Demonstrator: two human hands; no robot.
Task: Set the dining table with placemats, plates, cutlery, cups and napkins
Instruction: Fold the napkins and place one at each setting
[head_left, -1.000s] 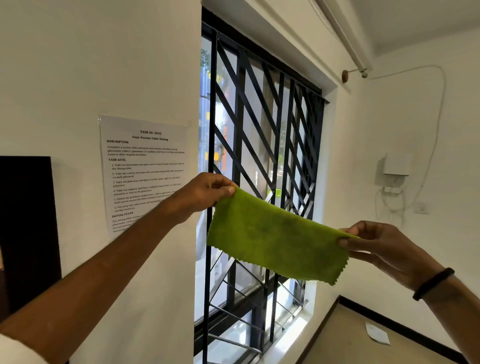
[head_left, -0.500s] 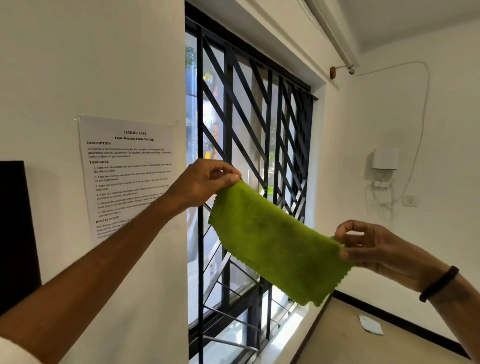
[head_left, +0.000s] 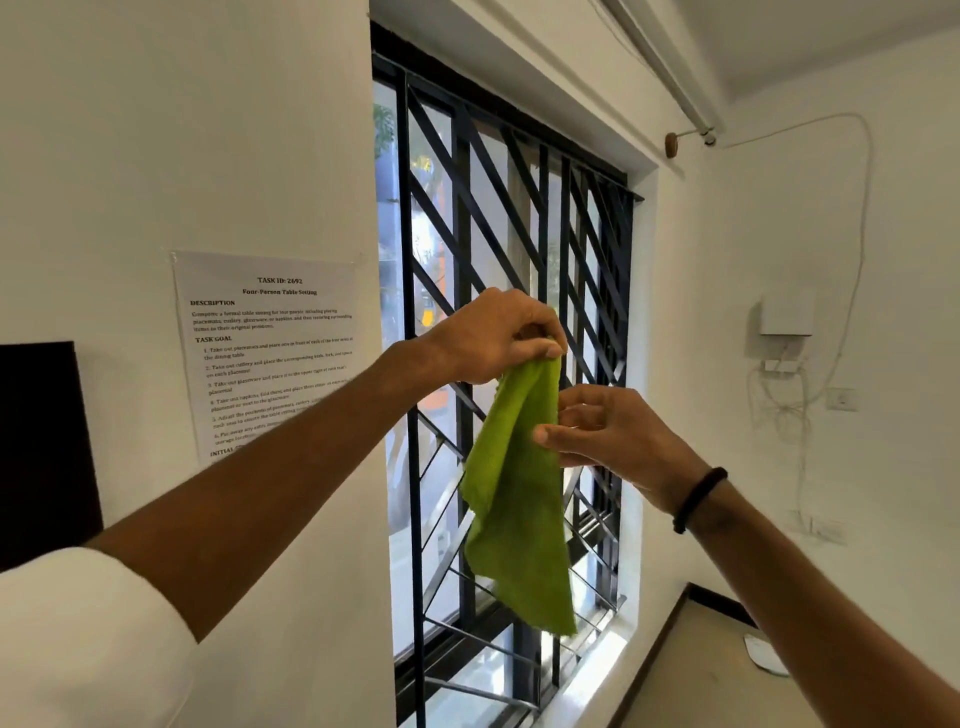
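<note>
Napkin (head_left: 511, 499) first: a green cloth, hanging in mid-air in front of the barred window (head_left: 498, 364), doubled over on itself so two layers droop straight down from a bunched top, with a slightly ragged, zigzag-cut lower edge. Up top, the left hand (head_left: 488, 338) has it, arm stretched forward and up, knuckles toward the camera, fingers curled down and pinching the gathered upper edge of the cloth. Just below and to the right, the right hand (head_left: 608, 431) sits beside the hanging fabric, palm turned in, fingers spread and relaxed, thumb tip right at the cloth's right edge; whether it actually presses the fabric is hard to call. A black band (head_left: 698, 499) circles that wrist, and a white sleeve (head_left: 88, 639) covers the left upper arm. On the white wall to the left, a printed task sheet (head_left: 270, 353) is taped up.
</note>
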